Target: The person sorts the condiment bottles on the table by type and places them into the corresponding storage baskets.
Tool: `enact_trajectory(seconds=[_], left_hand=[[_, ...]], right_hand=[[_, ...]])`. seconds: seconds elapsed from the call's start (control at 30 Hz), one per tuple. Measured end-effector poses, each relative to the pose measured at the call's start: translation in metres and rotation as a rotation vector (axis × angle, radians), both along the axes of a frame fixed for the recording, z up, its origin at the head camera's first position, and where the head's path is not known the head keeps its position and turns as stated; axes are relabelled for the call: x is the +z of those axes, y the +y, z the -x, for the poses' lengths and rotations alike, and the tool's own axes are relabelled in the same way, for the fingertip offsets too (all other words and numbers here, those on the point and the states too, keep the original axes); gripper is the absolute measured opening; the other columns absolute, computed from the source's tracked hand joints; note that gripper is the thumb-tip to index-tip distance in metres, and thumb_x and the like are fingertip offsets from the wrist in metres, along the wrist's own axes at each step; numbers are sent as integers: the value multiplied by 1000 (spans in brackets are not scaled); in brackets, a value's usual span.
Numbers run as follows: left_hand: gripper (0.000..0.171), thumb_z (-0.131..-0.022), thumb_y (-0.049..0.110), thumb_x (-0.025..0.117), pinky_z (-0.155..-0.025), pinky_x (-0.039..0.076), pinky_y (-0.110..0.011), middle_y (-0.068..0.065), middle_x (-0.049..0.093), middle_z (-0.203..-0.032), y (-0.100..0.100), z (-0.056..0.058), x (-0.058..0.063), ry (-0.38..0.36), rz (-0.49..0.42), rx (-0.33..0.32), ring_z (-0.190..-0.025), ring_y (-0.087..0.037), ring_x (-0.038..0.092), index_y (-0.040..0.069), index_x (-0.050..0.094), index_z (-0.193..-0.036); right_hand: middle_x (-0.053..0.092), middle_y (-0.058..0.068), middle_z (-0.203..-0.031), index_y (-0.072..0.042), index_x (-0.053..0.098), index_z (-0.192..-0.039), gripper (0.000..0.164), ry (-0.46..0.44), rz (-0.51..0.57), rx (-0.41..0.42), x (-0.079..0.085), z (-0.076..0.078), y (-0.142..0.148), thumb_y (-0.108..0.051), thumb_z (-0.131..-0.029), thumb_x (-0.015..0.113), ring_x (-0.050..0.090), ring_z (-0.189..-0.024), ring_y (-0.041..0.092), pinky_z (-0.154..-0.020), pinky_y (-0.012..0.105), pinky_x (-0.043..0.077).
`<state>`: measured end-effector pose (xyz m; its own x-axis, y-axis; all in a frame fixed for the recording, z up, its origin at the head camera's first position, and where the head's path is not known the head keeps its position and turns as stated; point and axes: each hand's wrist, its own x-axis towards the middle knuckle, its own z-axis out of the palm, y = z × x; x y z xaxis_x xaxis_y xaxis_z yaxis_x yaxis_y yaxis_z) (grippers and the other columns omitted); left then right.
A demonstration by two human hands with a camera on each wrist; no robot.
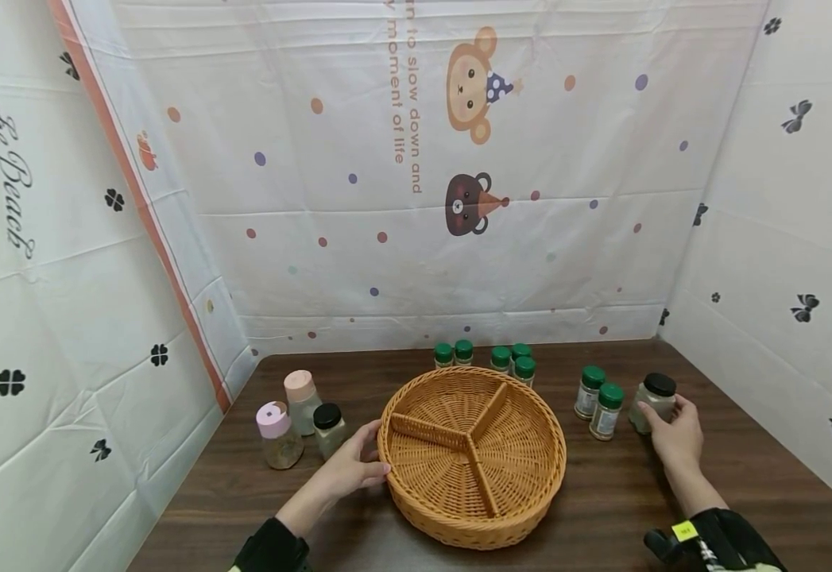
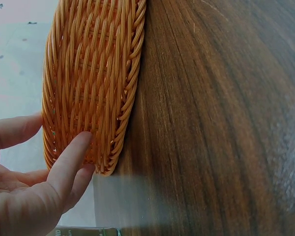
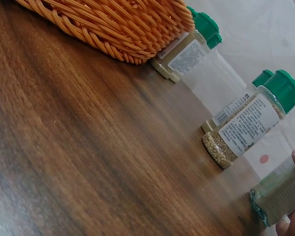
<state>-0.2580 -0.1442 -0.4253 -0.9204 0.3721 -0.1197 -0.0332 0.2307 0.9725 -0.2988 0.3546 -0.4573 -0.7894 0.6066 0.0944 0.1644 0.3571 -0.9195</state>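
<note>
A round wicker basket (image 1: 473, 528) with three compartments stands in the middle of the table. At its left side my left hand (image 1: 351, 465) touches the woven wall and rim with extended fingers; the left wrist view shows one fingertip (image 2: 83, 140) against the weave (image 2: 96, 73). Over on the right, my right hand (image 1: 679, 437) holds a glass jar (image 1: 650, 407) with a black lid, thumb on one side and fingers on the other. Only the lower part of that jar (image 3: 280, 194) shows in the right wrist view. Beside it stand two green-capped spice bottles (image 1: 606, 413).
Left of the basket stand a pink-lidded jar (image 1: 281, 445), a peach-lidded jar (image 1: 303, 409) and another black-lidded jar (image 1: 330, 433). Several green-capped bottles (image 1: 500, 359) stand behind the basket, partly hidden by it. Printed white cloth (image 1: 387, 262) encloses the wooden table (image 1: 587, 508) at back and sides.
</note>
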Motion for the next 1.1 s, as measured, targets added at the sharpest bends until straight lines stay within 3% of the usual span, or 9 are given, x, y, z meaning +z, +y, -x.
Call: enact_trajectory(seconds=[0.6, 1.1], left_hand=[[77, -93, -6, 61, -95, 57, -46, -35, 13, -160, 0, 1, -3, 2, -11, -1, -141, -54, 32, -2, 17, -156], [77, -93, -5, 61, -95, 58, -45, -35, 10, -160, 1, 1, -2, 4, -9, 2, -142, -54, 32, -2, 16, -156]], right_hand=[[30, 34, -155, 6, 21, -154, 68, 23, -31, -16, 1, -1, -3, -29, -103, 49, 32, -143, 51, -116, 62, 30], [29, 34, -156, 5, 20, -154, 68, 20, -27, -21, 3, -1, -3, -31, -104, 48, 31, -144, 50, -117, 61, 31]])
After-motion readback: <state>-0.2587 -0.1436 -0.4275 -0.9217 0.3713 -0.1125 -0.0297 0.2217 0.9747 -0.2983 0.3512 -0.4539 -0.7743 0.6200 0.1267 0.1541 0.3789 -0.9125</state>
